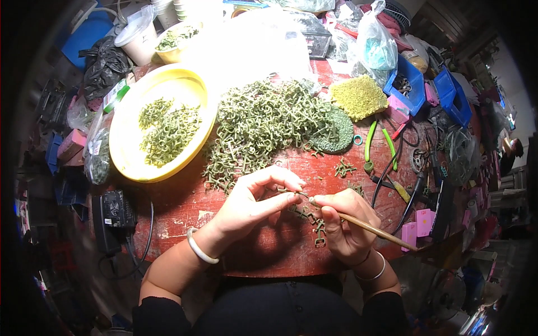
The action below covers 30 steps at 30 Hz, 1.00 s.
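Though fingers hide it, green piece unclear.

A small craft workshop, crowded and informal. Worn red bench with chipped paint, heaped at its far edge with small green plastic pieces. Yellow bowl of sorted pieces toward the left edge. Green-handled pliers, cables, blue parts bins and plastic bags along the right and far edges.
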Tool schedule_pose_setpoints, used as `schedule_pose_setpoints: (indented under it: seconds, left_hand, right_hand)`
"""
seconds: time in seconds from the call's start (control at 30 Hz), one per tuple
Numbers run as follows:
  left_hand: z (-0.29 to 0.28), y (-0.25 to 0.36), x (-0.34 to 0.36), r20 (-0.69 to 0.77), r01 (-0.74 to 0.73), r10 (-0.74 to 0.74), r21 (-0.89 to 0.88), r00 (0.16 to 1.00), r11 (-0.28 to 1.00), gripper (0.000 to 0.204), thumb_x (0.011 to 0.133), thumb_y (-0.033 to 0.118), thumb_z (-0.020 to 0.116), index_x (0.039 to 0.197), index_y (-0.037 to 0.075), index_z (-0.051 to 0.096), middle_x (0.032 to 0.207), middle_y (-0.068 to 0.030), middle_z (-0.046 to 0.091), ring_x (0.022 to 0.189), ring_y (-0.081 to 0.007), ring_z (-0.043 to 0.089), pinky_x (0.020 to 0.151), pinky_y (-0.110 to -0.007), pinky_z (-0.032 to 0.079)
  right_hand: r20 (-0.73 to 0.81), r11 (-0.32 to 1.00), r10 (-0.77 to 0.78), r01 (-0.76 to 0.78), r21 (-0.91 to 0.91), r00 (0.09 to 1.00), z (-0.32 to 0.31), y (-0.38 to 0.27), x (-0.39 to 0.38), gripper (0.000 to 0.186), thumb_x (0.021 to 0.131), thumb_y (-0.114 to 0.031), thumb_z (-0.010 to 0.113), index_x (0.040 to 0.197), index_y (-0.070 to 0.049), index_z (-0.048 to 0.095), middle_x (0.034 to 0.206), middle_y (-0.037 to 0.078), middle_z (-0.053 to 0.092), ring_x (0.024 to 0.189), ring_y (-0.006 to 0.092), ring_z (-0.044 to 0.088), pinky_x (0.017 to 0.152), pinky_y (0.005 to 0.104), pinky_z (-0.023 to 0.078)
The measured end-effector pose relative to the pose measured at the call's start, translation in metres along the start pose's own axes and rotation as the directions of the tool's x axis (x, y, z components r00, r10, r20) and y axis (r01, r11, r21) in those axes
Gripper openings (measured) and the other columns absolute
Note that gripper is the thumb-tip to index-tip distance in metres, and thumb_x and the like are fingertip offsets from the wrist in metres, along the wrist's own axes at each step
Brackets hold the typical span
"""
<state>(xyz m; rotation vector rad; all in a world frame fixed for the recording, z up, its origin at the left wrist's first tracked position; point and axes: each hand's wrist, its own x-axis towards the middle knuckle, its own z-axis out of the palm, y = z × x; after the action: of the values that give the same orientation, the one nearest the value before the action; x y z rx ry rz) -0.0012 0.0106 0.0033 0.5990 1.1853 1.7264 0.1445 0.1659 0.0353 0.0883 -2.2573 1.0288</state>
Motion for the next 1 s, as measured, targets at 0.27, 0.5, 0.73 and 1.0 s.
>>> schedule_pose_setpoints:
  seconds: [0.27,0.5,0.73,1.0]
  left_hand:
    - [0.0007,0.0024,-0.0002,0.016,0.012,-0.011,-0.027,1.000,1.000,0.015,0.091,-0.006,0.064,0.104,0.003,0.066,0.117,-0.0087,0.062,0.074,-0.0058,0.055,0.054,-0.019,0.042]
    - [0.0007,0.0024,0.0002,0.007,0.040,-0.040,-0.015,0.999,0.999,0.014,0.091,-0.006,0.065,0.103,0.003,0.066,0.117,-0.0095,0.062,0.080,-0.0072,0.058,0.058,-0.019,0.044]
    - [-0.0005,0.0005,-0.0002,0.019,0.042,-0.041,-0.034,0.999,0.999,0.014,0.091,-0.005,0.066,0.103,0.003,0.066,0.116,-0.0083,0.062,0.087,-0.0085,0.060,0.063,-0.020,0.047]
    - [-0.0015,0.0036,-0.0012,0.004,0.100,-0.100,0.005,0.995,0.995,0.016,0.096,0.008,0.067,0.112,0.007,0.065,0.105,-0.0007,0.067,0.095,-0.0077,0.067,0.055,-0.018,0.045]
  right_hand:
    - [0.024,1.000,0.016,-0.016,0.022,1.000,-0.0005,-0.0018,0.0004,0.013,0.095,-0.006,0.067,0.105,0.002,0.068,0.088,0.012,0.069,0.066,0.0221,0.062,0.059,0.0312,0.050]
    - [-0.024,0.938,0.247,-0.233,0.257,0.969,0.0019,-0.0018,-0.0046,0.011,0.097,-0.005,0.063,0.104,0.003,0.068,0.087,0.012,0.068,0.066,0.0183,0.064,0.059,0.0284,0.049]
    - [0.011,0.855,0.313,-0.287,0.433,0.950,0.0022,-0.0028,-0.0040,0.014,0.100,-0.006,0.060,0.105,0.004,0.068,0.088,0.010,0.069,0.069,0.0129,0.065,0.063,0.0261,0.052]
    - [-0.124,0.925,0.375,-0.362,0.116,0.919,0.0066,-0.0038,0.0025,0.012,0.096,-0.002,0.065,0.107,0.003,0.067,0.091,0.013,0.069,0.071,0.0172,0.066,0.065,0.0309,0.054]
